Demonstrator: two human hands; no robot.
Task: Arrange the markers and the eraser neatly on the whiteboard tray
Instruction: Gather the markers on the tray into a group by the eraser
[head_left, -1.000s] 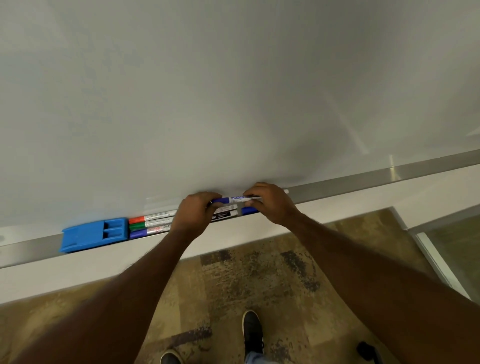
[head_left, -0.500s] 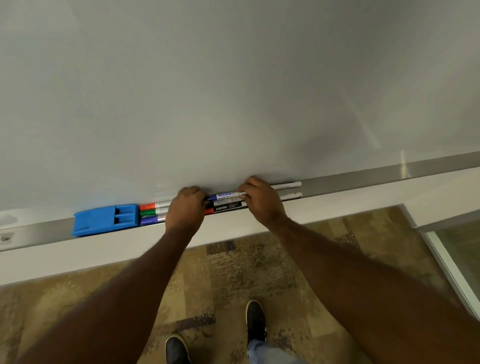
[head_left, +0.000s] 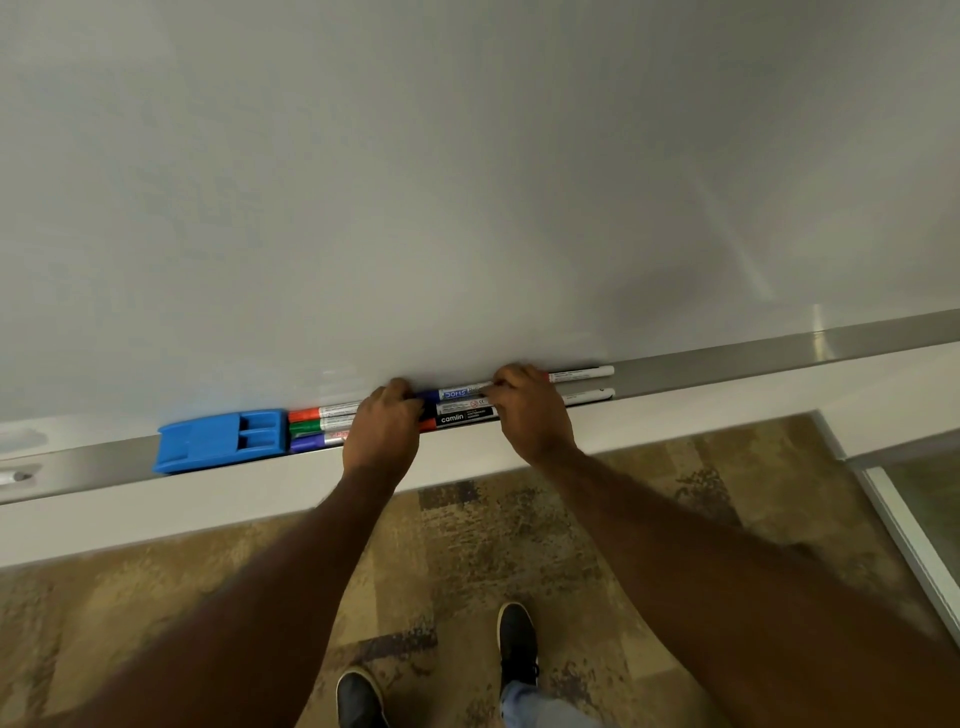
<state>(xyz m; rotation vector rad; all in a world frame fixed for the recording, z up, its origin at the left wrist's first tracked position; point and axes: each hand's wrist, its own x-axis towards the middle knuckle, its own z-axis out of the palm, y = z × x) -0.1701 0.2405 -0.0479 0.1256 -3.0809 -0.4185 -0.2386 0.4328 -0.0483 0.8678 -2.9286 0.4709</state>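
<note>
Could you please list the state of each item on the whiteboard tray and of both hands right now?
blue eraser: lying flat on the tray, left of the markers.
orange, green and purple markers: capped, side by side against the eraser.
blue marker: held at both ends.
black marker: lying in the tray.
left hand: gripping.
right hand: gripping.

The metal tray (head_left: 779, 353) carries a blue eraser (head_left: 221, 440) left of the fingers (head_left: 397, 389), markers (head_left: 322, 427) alongside.

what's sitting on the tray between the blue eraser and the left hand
In the head view, three capped marker ends lie side by side: orange, green and purple, running from the blue eraser under the left hand.
</note>
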